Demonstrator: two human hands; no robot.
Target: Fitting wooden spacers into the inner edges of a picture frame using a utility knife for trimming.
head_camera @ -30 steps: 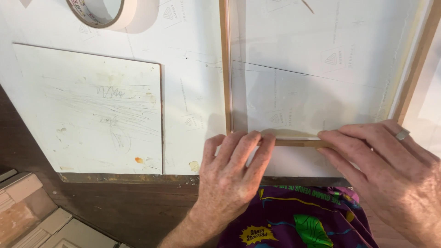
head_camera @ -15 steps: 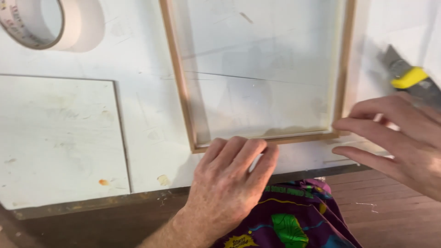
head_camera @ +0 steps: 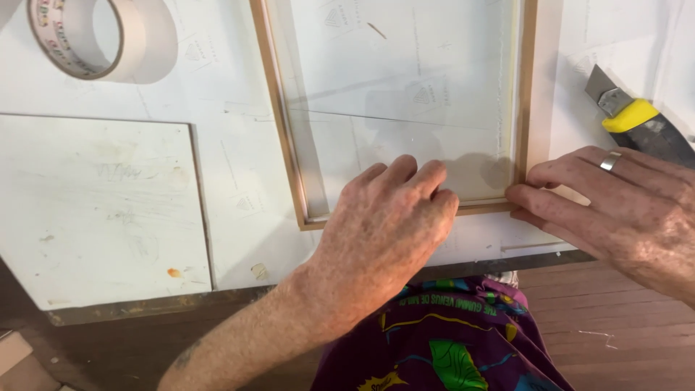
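Pressing flat on the near rail of a thin wooden frame (head_camera: pixel 405 116): left hand (head_camera: pixel 384 232), palm down, fingers (head_camera: pixel 416 177) together and curled slightly, tips past the rail on the clear sheet inside. Nothing gripped.

Right hand (head_camera: pixel 615 199) just beside, fingers close together and stretched leftward, tips touching the frame's near right corner from outside; ring (head_camera: pixel 609 161) on one finger. Not clamped on anything.

Frame lying flat on the white-papered desk (head_camera: pixel 239 188), its near rail under the left fingers, its side rails running away beyond both sets of fingertips.

Just beyond the right knuckles: utility knife (head_camera: pixel 633 119), yellow and grey, blade out.

Left of the left fingers, well apart: a pale board (head_camera: pixel 101 206) flat on the desk.

Far beyond it: tape roll (head_camera: pixel 101 36), lying flat.
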